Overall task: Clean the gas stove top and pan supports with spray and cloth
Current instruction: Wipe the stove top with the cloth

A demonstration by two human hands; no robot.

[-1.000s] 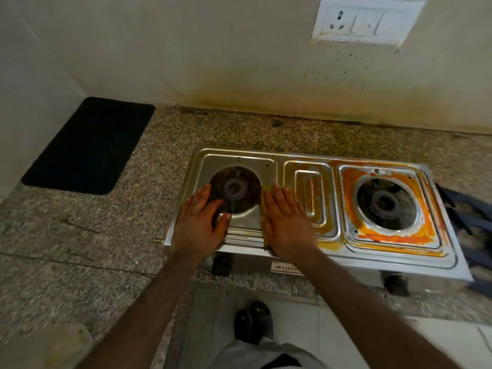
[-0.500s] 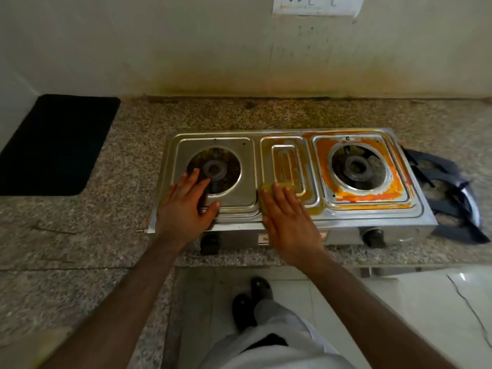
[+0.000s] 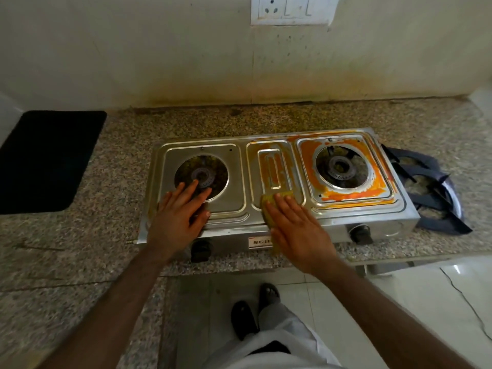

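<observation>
A steel two-burner gas stove (image 3: 234, 155) stands on the granite counter. Its left half looks wiped; orange grime (image 3: 354, 194) covers the right half around the right burner (image 3: 339, 166) and streaks the middle panel. My left hand (image 3: 179, 213) lies flat with straight fingers on the stove's front left, fingertips reaching the left burner (image 3: 203, 177). My right hand (image 3: 295, 225) presses a yellow-green cloth (image 3: 269, 206) flat onto the middle panel's front edge; most of the cloth is hidden under the palm. The dark pan supports (image 3: 428, 190) lie on the counter right of the stove.
A black mat (image 3: 45, 158) lies on the counter at the left. The stained wall carries a switch and socket plate (image 3: 292, 9). Two knobs (image 3: 201, 249) sit on the stove front. My feet (image 3: 253, 312) stand on white floor tiles below.
My right hand and the cloth have slid rightward from beside the left burner to the middle panel's front. The left hand stays on the stove's front left. The camera view shifted.
</observation>
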